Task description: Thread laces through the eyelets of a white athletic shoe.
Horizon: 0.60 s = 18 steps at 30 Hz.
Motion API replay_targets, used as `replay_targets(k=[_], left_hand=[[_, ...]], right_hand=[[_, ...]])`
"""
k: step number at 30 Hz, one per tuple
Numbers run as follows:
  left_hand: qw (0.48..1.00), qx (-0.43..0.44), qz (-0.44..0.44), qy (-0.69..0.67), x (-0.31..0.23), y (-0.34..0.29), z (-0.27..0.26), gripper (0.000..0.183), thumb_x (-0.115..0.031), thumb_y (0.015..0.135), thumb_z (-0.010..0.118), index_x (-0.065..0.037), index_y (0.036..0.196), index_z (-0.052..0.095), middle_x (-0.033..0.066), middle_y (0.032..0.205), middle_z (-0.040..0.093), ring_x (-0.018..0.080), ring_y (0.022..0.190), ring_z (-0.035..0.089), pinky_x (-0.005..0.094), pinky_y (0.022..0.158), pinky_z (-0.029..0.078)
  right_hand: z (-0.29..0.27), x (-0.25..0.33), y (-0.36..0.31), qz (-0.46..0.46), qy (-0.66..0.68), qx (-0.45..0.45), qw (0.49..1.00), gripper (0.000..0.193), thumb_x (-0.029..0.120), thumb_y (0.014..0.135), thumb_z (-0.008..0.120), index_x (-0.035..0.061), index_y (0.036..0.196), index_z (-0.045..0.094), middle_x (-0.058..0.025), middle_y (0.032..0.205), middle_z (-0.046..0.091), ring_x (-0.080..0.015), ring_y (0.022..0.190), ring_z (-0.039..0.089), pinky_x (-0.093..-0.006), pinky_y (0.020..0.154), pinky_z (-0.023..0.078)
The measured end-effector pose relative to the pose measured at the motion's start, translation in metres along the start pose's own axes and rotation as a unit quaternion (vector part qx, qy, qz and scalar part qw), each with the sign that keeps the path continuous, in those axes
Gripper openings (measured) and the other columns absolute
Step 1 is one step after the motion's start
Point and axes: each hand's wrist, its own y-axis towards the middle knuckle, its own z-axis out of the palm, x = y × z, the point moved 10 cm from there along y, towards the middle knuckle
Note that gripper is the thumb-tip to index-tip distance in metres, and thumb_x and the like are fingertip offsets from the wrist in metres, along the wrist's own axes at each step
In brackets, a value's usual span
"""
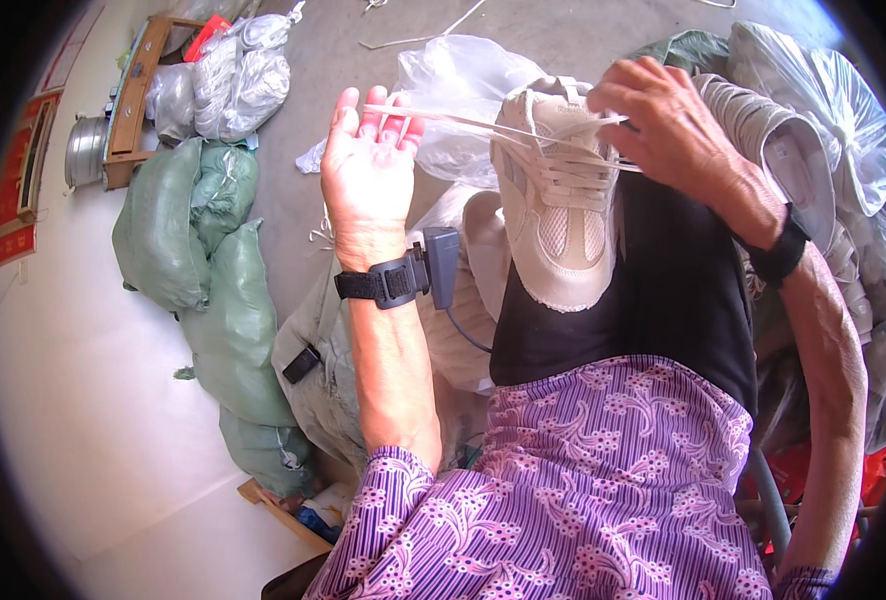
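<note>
A beige sneaker (561,215) rests on my black-clad lap, its toe toward me and its laces crossed over the tongue. To the left, my left hand (371,160) is turned palm up, with a pale shoelace (443,118) running taut from the shoe and looped across its bent fingers. At the shoe's collar on the right, my right hand (663,130) is closed with its knuckles up, gripping the other side of the lace. Its fingertips are partly hidden. Straps circle both wrists, and a dark box hangs beside the left one.
More beige shoes (778,150) are piled at the right beside clear plastic bags (813,85). Stuffed green sacks (238,310) line the left wall. A crumpled clear bag (453,75) lies on the floor beyond the sneaker. A wooden cabinet (138,85) stands far left.
</note>
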Motion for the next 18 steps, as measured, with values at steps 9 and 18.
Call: replay_targets(k=[9,18], left_hand=[[0.731,0.088,0.062,0.674,0.018,-0.019,0.035,0.043,-0.028,0.085,0.069,-0.001,0.117,0.058,0.0072,0.102,0.063,0.0176,0.086,0.06,0.0291,0.073,0.048],[0.576,0.259,0.356,0.689,0.061,-0.07,0.132,0.024,-0.014,0.073,0.071,-0.013,0.097,0.067,0.0099,0.092,0.055,0.0299,0.09,0.053,0.0422,0.077,0.044]], right_hand=[[0.024,0.004,0.006,0.019,-0.042,0.083,0.996,0.013,0.008,0.077,0.059,0.0058,0.087,0.067,-0.0054,0.094,0.06,-0.0218,0.098,0.055,-0.0388,0.084,0.041],[0.015,0.008,0.006,0.003,-0.03,0.035,0.999,0.009,0.01,0.076,0.061,0.0053,0.083,0.065,-0.0056,0.09,0.059,-0.0226,0.094,0.056,-0.0383,0.081,0.043]])
